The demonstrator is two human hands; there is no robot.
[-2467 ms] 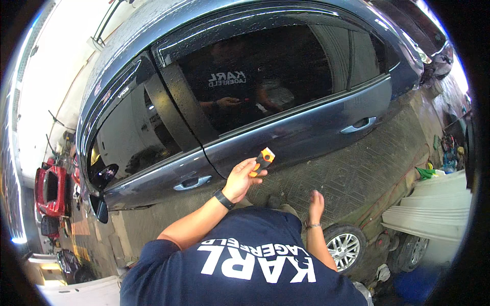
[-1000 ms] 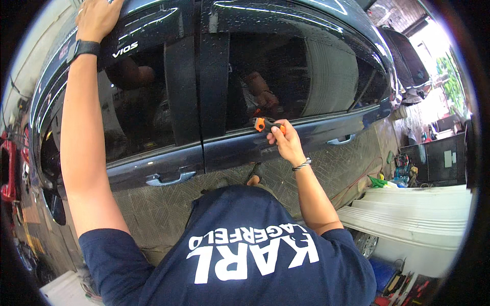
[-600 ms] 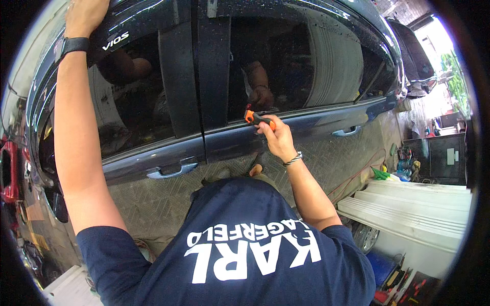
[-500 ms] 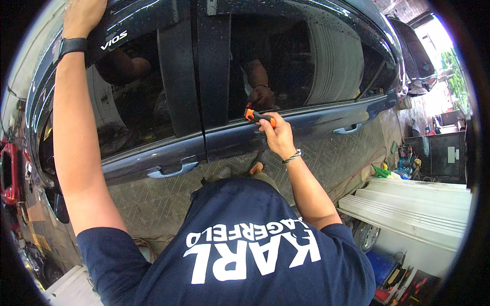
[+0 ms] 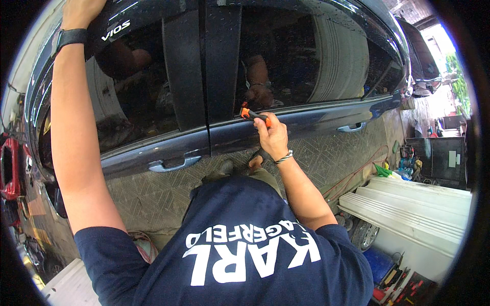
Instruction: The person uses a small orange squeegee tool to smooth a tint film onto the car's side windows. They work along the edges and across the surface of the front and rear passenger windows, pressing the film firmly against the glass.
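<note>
Since a moment ago the right hand (image 5: 273, 137), closed on the orange scraper (image 5: 253, 115), has barely shifted along the window's lower edge (image 5: 316, 99); the left hand (image 5: 81, 10), its hold unclear, braces on the roof (image 5: 127, 13). A slip could scratch the glass.

Dark blue car door (image 5: 286, 127), orange-and-black tool (image 5: 253, 116), navy shirt (image 5: 245, 255) with white lettering, seemingly red machine (image 5: 10, 168).
</note>
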